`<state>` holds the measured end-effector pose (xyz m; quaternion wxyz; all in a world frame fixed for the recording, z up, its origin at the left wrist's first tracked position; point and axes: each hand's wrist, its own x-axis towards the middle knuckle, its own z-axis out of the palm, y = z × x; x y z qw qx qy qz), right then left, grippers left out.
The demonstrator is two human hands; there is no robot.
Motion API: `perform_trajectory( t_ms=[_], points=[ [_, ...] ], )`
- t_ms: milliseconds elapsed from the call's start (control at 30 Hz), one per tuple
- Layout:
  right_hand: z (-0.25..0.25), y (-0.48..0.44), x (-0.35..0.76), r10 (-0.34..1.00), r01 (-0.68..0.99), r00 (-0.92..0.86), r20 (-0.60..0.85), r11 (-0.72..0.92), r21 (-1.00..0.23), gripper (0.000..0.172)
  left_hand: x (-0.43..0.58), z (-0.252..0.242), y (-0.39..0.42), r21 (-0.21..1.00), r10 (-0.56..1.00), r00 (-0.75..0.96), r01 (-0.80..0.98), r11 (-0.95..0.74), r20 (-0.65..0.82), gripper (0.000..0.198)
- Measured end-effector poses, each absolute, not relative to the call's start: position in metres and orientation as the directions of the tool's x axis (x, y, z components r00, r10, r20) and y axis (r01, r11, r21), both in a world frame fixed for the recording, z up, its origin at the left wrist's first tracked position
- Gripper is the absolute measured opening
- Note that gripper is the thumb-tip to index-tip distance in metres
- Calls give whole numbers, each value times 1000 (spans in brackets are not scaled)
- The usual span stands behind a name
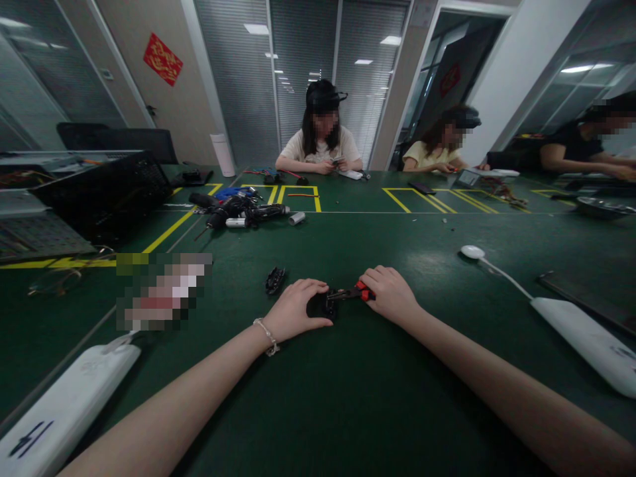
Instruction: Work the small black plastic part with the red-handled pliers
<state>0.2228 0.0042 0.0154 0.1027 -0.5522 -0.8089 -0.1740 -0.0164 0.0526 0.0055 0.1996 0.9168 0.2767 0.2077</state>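
My left hand (297, 310) grips a small black part (330, 307) between thumb and fingers, just above or on the green table. What kind of part it is I cannot make out. Wrapped in my right hand (390, 293) are red-handled pliers (358, 291), pointing left. Their dark jaws reach the black part and seem to touch it; whether they clamp it is too small to tell. Left of my hands lies another black piece (275, 281), ribbed and separate, touched by neither hand.
Tools and a drill (226, 211) lie in a heap ahead on the left, near a computer case (99, 199). White power banks (581, 338) with cables flank my arms. Eyeglasses (64, 278) rest at the left. Across the table (348, 245) sit several people.
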Motion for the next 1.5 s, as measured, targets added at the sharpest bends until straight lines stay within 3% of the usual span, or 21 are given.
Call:
perform_trajectory(
  t_ms=[1500],
  points=[
    [15, 3, 223, 870, 934, -356, 341, 326, 144, 18, -16, 8, 51, 470, 588, 768, 433, -770, 255, 59]
  ],
)
